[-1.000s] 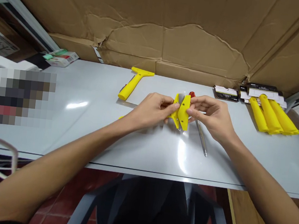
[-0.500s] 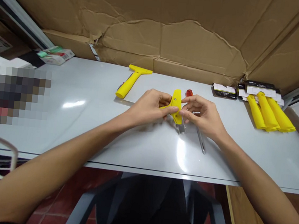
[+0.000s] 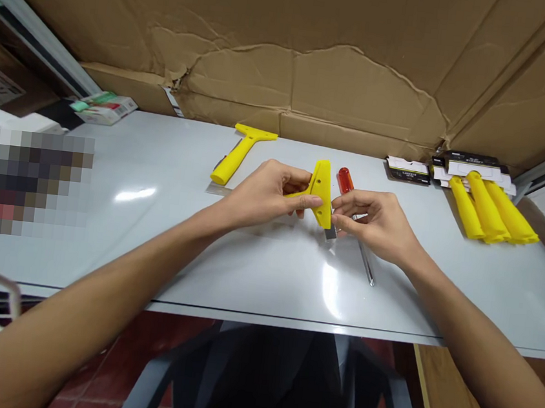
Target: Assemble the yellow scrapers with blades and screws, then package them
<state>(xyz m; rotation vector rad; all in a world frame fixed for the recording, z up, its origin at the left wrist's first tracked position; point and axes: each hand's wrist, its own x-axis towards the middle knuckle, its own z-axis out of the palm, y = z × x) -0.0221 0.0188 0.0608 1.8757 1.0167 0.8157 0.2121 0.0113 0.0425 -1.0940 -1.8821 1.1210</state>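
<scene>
Both hands met over the middle of the surface (image 3: 131, 247): the left hand (image 3: 268, 194) grasped a yellow scraper (image 3: 321, 190), thumb laid on its head, while the fingertips of the right hand (image 3: 375, 224) were drawn together at the head's right edge (whether they gripped anything, I could not tell). A metal blade (image 3: 330, 233) jutted from the near end of that head, which was raised between the two hands. Just beyond the right fingers lay a red-handled screwdriver (image 3: 345, 178), its shaft slanting toward the near edge. Farther off to the left, a second yellow scraper (image 3: 233, 162) rested near a flat metal strip (image 3: 217, 190) partly hidden by the left hand. Over on the right, three yellow handles (image 3: 488, 210) lay side by side, black-and-white cartons (image 3: 478, 167) at their far ends, before a cardboard sheet (image 3: 286, 69).
</scene>
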